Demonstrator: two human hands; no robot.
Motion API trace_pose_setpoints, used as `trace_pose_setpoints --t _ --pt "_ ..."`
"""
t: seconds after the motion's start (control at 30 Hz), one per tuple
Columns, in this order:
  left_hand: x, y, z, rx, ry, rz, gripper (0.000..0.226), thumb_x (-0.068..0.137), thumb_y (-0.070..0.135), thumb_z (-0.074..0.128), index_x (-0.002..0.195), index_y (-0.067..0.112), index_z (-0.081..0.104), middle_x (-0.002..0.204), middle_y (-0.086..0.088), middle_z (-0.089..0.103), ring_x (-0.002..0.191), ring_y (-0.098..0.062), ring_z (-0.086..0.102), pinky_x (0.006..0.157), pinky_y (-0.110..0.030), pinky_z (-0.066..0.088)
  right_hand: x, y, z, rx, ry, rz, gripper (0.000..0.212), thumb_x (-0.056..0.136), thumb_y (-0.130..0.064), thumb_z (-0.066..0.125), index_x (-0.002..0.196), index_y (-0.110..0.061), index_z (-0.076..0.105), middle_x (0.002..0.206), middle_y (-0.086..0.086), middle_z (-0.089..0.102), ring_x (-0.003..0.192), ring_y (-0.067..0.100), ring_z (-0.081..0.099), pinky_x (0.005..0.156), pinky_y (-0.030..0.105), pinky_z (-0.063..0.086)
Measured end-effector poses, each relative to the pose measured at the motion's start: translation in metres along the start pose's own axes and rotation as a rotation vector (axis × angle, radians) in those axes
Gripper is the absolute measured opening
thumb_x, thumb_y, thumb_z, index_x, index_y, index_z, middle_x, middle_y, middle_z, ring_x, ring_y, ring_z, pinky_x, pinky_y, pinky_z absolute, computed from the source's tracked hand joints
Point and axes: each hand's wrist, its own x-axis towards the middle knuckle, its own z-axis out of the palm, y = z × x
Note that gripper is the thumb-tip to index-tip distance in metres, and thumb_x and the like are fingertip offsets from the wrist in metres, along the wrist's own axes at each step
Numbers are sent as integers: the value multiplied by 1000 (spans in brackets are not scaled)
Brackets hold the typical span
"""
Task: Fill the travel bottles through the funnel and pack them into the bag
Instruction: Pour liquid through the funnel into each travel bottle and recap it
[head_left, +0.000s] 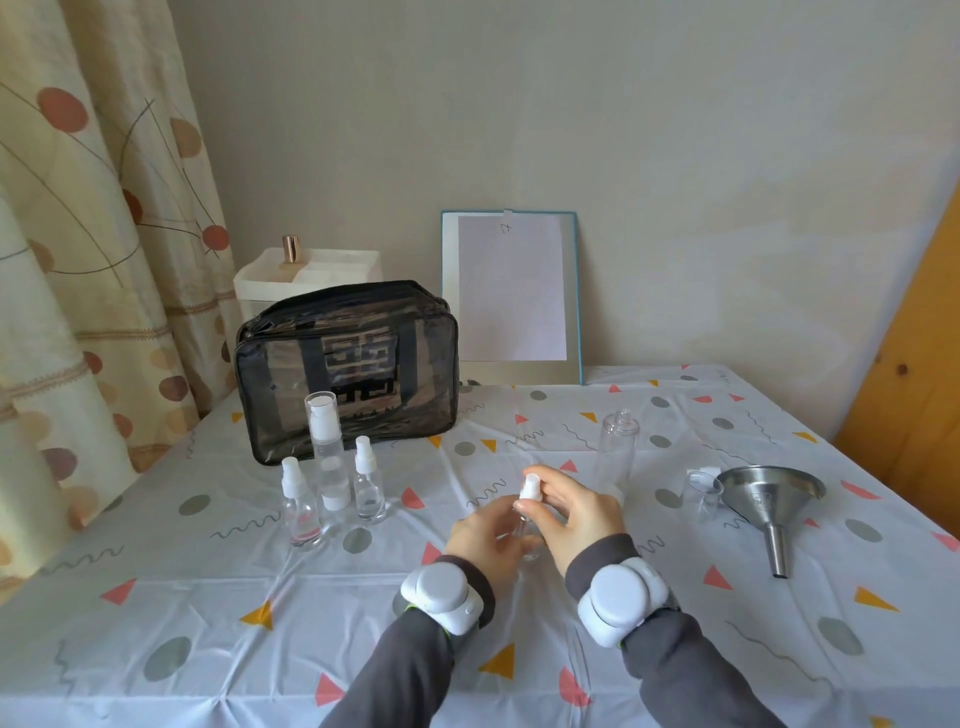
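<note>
1. Holding a small clear spray bottle upright at lower centre of the frame, just above the tablecloth: the left hand wraps the body, and the right hand pinches the white sprayer top.
2. Steel funnel lies on its side at right, spout toward the bottom edge, with a clear cap just beside its rim.
3. Tall clear bottle, uncapped, stands behind the right hand.
4. Left of centre, three bottles stand close together: a pump bottle between two small sprayers.
5. Black see-through toiletry bag stands behind them, its top zipped.
6. Framed sheet of paper leans on the wall.
7. White wrist units sit on both grey sleeves.
</note>
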Motion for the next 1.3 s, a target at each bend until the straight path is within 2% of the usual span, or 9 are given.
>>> trace_pose_setpoints --t 0.2,0.4,0.53,0.6,0.63,0.77,0.97,1.13,1.3 --pt "0 1 -1 11 5 -7 34 85 24 61 117 36 56 119 6 61 110 -10 56 84 -21 43 3 -1 -1 -19 -23 -8 21 78 -28 71 96 -35 64 85 -11 69 89 2 65 84 19 50" --pt "-1 1 1 -10 23 15 33 85 24 62 113 39 57 116 7 62 105 -4 55 80 -18 41 2 0 -4 15 -19 -6 31 76 -24 73 90 -46 57 71 -25 62 78 -24 56 71 -2 43" --pt "-2 -2 3 -4 21 10 35 86 25 62 117 38 56 115 8 61 102 -3 55 70 -6 38 2 -3 -6 35 -60 25 29 77 -20 72 76 -46 61 71 -30 61 77 -21 57 76 6 46" --pt "-1 -2 2 -8 1 -5 36 85 26 63 118 38 55 109 11 58 94 0 52 57 1 36 0 -5 -11 29 -96 25 25 80 -24 69 85 -47 60 85 -23 65 86 -12 60 86 16 48" --pt "2 -1 -1 -3 -3 -4 36 84 27 65 117 37 55 106 12 58 93 1 52 59 0 36 1 -5 -13 -13 -108 17 21 82 -29 67 97 -43 61 97 -19 65 96 -5 60 91 17 45" --pt "13 -1 -12 8 76 -8 31 78 24 72 107 26 61 99 8 62 97 -6 60 69 -7 39 -9 21 -29 -228 -154 95 45 88 -35 58 129 -19 49 135 -3 49 125 14 44 96 14 27" --pt "36 -7 -46 98 399 -110 25 82 29 66 104 22 59 93 9 60 97 -16 61 84 -24 40 -25 47 -38 -396 -318 133 45 90 -34 55 132 -20 45 138 -5 44 127 11 40 101 15 27" --pt "62 -5 -59 290 420 -240 13 88 32 52 98 24 52 100 4 54 103 -23 55 95 -40 42 -23 51 -37 -424 -331 69 38 91 -35 53 126 -21 52 137 -10 43 127 7 39 102 11 22" --pt "72 -10 -60 377 448 -353 27 90 34 49 110 16 49 112 -2 54 113 -22 51 97 -36 38 -24 54 -38 -359 -282 48 38 89 -33 57 124 -17 54 136 -9 45 126 6 39 102 10 22"
